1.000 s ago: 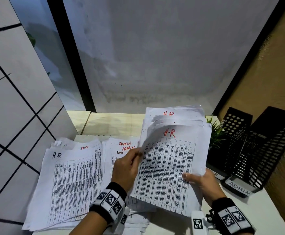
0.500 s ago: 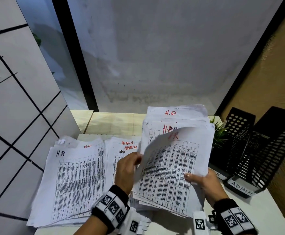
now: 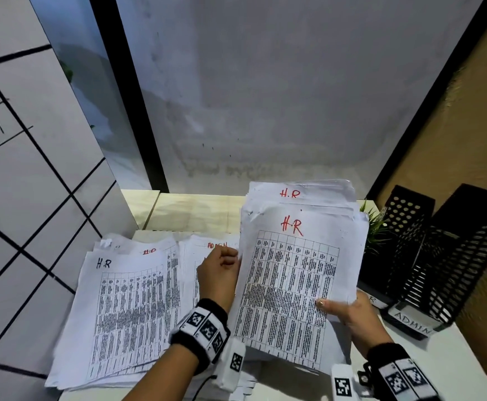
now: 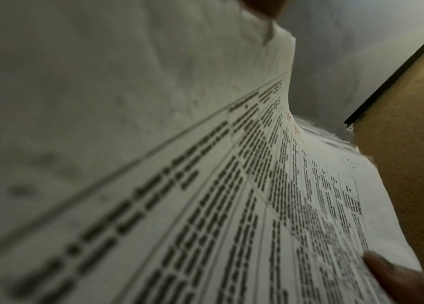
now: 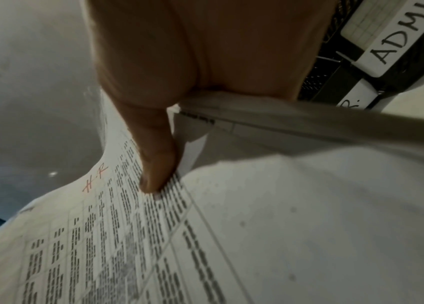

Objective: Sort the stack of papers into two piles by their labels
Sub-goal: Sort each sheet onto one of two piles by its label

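My right hand (image 3: 334, 309) holds a stack of printed sheets (image 3: 294, 285) above the table, thumb (image 5: 154, 164) pressed on the top sheet, which is marked H.R in red. My left hand (image 3: 230, 260) sits at the stack's left edge with its fingers curled, pinching the edge of the top sheet (image 4: 154, 102). On the table at the left lies a pile topped by a sheet marked H.R (image 3: 126, 299). Beside it, partly behind my left hand, is a pile marked ADMIN (image 3: 204, 247).
Two black mesh file holders stand at the right, one labelled ADMIN (image 3: 413, 328), the other (image 3: 404, 241) with its label half hidden. A small green plant (image 3: 376, 227) stands behind the stack. A tiled wall (image 3: 34, 198) closes the left side.
The top sheet that my left hand had bent up now lies flatter on the stack with its H.R mark showing. The right hand has held still.
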A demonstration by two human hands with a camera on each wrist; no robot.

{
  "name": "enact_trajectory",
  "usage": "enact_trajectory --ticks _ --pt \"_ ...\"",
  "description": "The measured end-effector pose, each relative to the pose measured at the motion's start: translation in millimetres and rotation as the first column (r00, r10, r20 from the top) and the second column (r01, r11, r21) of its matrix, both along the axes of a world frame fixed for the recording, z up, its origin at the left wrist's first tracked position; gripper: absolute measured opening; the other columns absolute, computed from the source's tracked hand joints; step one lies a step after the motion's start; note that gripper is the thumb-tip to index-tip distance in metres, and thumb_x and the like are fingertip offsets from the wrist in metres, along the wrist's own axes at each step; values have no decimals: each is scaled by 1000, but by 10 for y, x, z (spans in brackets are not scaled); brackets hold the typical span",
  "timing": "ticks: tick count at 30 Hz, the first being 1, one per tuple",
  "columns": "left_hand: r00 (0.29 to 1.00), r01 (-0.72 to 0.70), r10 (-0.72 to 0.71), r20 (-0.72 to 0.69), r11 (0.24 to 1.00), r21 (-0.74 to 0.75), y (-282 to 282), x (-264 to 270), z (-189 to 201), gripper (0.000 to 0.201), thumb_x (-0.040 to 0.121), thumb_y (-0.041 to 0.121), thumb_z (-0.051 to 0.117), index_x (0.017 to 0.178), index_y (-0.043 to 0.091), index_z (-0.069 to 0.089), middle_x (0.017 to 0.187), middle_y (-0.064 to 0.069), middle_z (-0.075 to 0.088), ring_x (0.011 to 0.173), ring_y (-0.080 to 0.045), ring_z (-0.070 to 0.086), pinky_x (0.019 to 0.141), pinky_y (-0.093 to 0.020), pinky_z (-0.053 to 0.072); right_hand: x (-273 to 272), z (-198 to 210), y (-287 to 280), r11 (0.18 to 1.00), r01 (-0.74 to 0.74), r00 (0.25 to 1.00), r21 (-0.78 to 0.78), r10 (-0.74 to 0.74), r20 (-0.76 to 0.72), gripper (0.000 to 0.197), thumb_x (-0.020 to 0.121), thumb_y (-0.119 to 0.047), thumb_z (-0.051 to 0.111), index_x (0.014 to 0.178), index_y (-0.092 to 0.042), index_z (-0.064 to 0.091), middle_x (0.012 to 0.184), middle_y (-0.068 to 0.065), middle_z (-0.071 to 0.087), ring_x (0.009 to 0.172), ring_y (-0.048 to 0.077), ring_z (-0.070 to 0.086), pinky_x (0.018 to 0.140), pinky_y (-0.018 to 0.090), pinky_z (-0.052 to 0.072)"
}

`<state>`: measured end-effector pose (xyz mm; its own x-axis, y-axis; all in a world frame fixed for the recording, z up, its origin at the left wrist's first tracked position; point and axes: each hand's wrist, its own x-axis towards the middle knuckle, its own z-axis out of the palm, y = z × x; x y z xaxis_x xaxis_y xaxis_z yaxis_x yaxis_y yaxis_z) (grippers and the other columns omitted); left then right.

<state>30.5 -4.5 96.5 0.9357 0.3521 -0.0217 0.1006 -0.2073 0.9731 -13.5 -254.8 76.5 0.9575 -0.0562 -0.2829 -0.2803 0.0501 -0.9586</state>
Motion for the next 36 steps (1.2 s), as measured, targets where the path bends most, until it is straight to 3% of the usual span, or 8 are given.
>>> enact_trajectory --ticks 8,11,14,18,21,24,31,36 --pt "925 126 -214 315 953 276 97 -206 -99 30 89 5 63 112 23 65 91 7 73 74 1 68 61 -22 58 9 3 41 999 33 999 28 -33 15 89 24 -39 98 94 6 67 91 21 75 91 35 72 95 51 50" --pt "877 124 -251 410 942 311 96 -295 -141 27 85 -1 64 105 16 69 125 2 62 115 3 57 89 -17 52 -7 3 44 998 45 999 54 -46 6 89 20 -39 98 94 1 68 93 19 75 92 34 72 91 46 51" --pt "870 136 -290 398 918 372 68 -387 -130 15 92 25 54 101 20 64 137 5 54 129 -1 46 102 -12 39 -9 5 60 997 44 999 63 -45 17 87 26 -34 97 101 -3 67 94 16 75 94 34 71 85 43 51" --pt "869 263 -358 342 919 294 52 -525 -116 37 86 63 49 97 28 48 111 10 62 99 1 61 76 -9 49 0 -15 85 998 39 999 57 -41 29 95 19 -41 98 98 2 66 89 17 75 86 32 72 78 40 52" --pt "905 206 -301 301 929 308 65 -473 -162 29 86 18 68 81 28 41 83 9 54 78 0 56 65 -9 44 1 3 121 997 40 998 62 -43 36 78 32 -28 97 96 4 65 83 17 74 88 38 71 69 35 54" --pt "916 111 -233 327 929 353 134 -404 -163 52 73 -24 57 67 26 42 73 7 51 66 -2 48 60 -7 38 2 -17 191 996 34 999 80 -36 22 94 15 -42 98 91 4 68 84 21 74 77 29 72 63 29 57" --pt "976 -66 42 213 992 107 774 -414 -3 22 86 -6 60 88 14 71 101 6 66 91 1 61 75 -6 48 8 -109 195 998 56 998 20 -56 18 94 25 -49 97 99 2 68 87 15 75 78 25 69 82 40 51" --pt "953 -295 304 -8 931 216 1815 -366 -304 29 88 -12 52 106 4 69 112 -7 66 103 -23 62 96 -31 47 -27 -42 80 995 103 995 2 -103 3 36 67 2 77 101 7 64 89 23 68 79 30 60 69 32 47"
